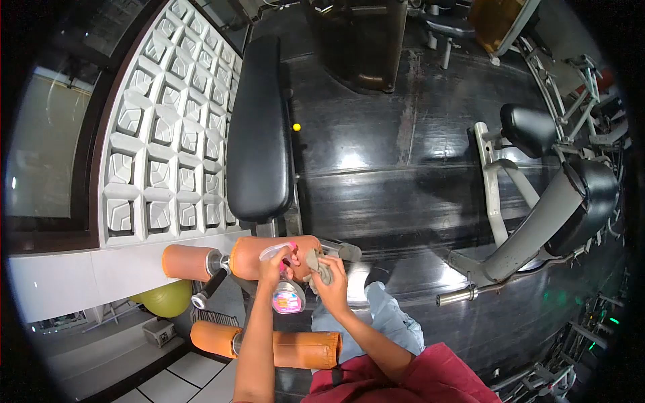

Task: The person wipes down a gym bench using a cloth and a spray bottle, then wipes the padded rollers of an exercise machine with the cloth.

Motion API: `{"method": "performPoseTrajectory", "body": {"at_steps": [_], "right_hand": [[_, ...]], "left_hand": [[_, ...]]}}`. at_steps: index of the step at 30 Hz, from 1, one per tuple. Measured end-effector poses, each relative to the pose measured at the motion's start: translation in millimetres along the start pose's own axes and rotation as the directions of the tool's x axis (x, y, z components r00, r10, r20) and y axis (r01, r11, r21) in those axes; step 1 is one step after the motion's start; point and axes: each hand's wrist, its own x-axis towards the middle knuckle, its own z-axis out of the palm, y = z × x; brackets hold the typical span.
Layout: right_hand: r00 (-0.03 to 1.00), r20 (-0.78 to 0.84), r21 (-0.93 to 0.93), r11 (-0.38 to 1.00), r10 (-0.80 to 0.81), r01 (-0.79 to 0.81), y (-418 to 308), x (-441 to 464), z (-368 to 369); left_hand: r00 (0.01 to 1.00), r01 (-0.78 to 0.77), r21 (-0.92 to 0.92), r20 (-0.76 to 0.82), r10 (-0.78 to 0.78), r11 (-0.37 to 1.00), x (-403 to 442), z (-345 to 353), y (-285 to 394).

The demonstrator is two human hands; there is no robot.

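My left hand is closed around the neck of a clear spray bottle with a pink and white trigger head and a colourful label. Beside it, my right hand grips a crumpled beige cloth. The cloth is against or just over the right part of an orange padded roller; whether it touches cannot be made out. This roller belongs to a bench with a long black pad. A second orange roller lies nearer to me, under my left forearm.
A black-gripped handle sticks out left of the rollers. White lattice blocks line the left side. A grey-framed machine with black pads stands at right. A yellow ball and a green exercise ball are also in view.
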Motion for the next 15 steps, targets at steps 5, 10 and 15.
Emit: {"method": "performPoseTrajectory", "body": {"at_steps": [5,10,15], "right_hand": [[0.993,0.114,-0.034,0.999,-0.006,0.01,49.2,-32.9,-21.8],[0.976,0.194,-0.172,0.983,0.097,-0.064,76.0,-2.2,-51.1],[0.997,0.069,0.005,0.999,0.035,-0.036,38.6,53.3,-18.2]], "left_hand": [[1.0,0.001,-0.015,-0.001,-0.001,1.0,-1.9,2.3,0.1],[1.0,0.004,-0.013,-0.008,-0.004,1.0,-4.0,3.3,1.7],[0.999,-0.043,-0.035,-0.016,0.042,0.998,1.9,-0.4,-7.0]]}}
